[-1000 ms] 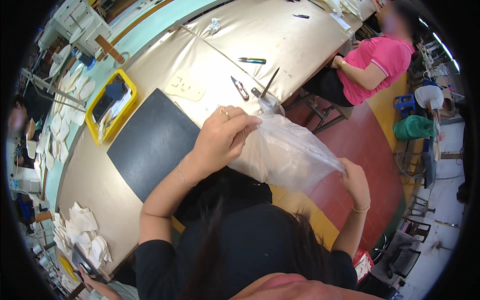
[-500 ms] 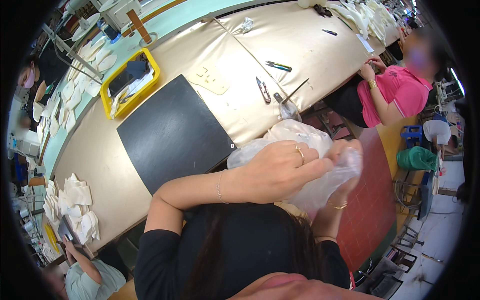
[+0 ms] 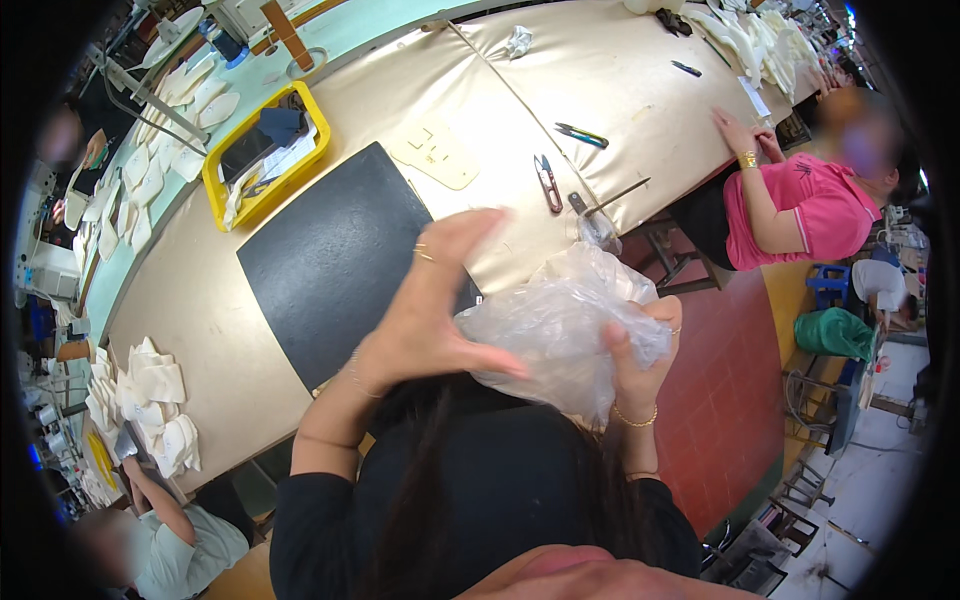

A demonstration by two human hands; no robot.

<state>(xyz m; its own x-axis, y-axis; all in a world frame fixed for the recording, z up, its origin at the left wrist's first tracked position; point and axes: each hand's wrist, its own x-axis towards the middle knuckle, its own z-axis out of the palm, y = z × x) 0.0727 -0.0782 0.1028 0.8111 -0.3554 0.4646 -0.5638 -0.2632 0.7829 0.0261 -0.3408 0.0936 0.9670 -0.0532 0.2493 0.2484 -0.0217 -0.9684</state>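
A crumpled translucent plastic bag [image 3: 545,320] hangs in front of my body at the table's near edge, with pale contents faintly visible through it. My right hand [image 3: 645,360] grips the bag's right side, thumb against the film. Just left of the bag, my left hand [image 3: 430,310] is raised with thumb and fingers spread apart, holding nothing; its fingertips are blurred by motion. Beneath and beyond that hand lies a flat black board [image 3: 345,260] on the table.
Thread snips [image 3: 548,184], another pair of snips [image 3: 582,135] and a cream cut template [image 3: 435,155] lie on the covered table [image 3: 200,310]. A yellow tray [image 3: 215,195] stands at the left. A co-worker in pink [image 3: 815,210] sits at the right; another [image 3: 185,550] is lower left.
My left hand has let go of the bag, moved left and spread its fingers. The right hand still holds the bag, slightly further left. The pink-clad co-worker's hand has moved onto the table.
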